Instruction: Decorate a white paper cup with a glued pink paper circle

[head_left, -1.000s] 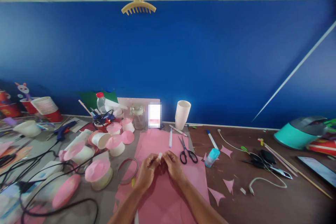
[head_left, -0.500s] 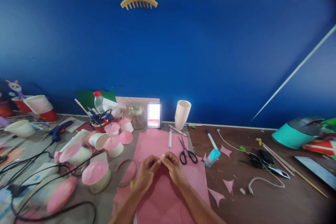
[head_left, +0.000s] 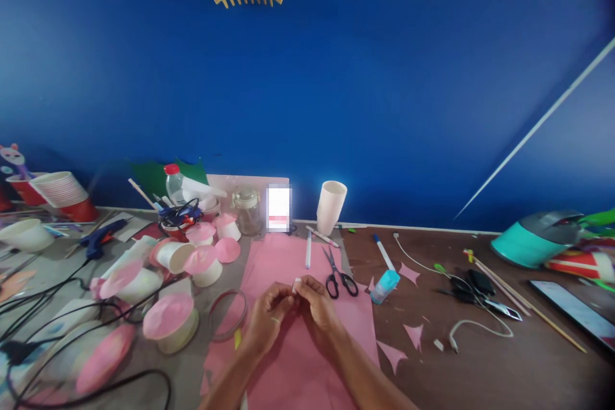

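Over the pink paper (head_left: 307, 365), my left hand (head_left: 269, 317) and my right hand (head_left: 317, 307) meet at their fingertips. Both are closed in a pinch. A small white piece (head_left: 296, 283) shows at the tips of the right thumb and finger; its kind is too small to tell. What the left fingers grip is hidden. Black-handled scissors (head_left: 340, 275) lie on the paper just beyond my right hand, partly spread. A white pen (head_left: 309, 250) rests farther up the sheet. Left of my left hand is a roll of tape or ring (head_left: 227, 315).
White cups with pink paper tops (head_left: 168, 323) crowd the left, among black cables (head_left: 52, 339) and a blue glue gun (head_left: 103, 237). Stacked white cups (head_left: 331, 208) stand behind. Rightward lie a blue-capped glue stick (head_left: 385, 286), pink scraps (head_left: 391, 356), a white cable (head_left: 480, 327) and a phone (head_left: 574, 311).
The view has shifted slightly, so most things sit a little higher and farther left. My hands stay together, and the white piece shows a bit more between the fingertips.
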The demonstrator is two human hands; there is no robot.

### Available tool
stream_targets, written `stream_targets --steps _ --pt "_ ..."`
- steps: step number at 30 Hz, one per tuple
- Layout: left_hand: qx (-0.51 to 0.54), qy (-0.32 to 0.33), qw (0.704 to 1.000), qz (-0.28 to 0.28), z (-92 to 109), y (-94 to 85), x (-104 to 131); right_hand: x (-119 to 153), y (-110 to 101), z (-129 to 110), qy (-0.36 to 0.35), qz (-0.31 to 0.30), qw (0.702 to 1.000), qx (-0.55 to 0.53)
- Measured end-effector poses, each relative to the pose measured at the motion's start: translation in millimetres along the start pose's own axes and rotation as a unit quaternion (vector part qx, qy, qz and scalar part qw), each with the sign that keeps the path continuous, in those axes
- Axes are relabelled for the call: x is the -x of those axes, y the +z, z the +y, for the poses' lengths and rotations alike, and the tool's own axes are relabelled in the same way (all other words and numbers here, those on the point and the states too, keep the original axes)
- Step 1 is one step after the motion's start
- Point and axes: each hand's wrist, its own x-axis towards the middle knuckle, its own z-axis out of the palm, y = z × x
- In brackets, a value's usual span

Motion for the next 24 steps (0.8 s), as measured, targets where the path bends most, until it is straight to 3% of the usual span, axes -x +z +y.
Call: stream_targets --steps 8,24 --pt "-0.026 0.007 0.999 0.021 7 -0.4 1 0 -4 10 -0.016 0.019 0.997 0.072" --pt "-0.076 0.050 0.995 0.030 -2 -0.1 4 -8 -9 17 -0.027 0.003 0.991 0.135"
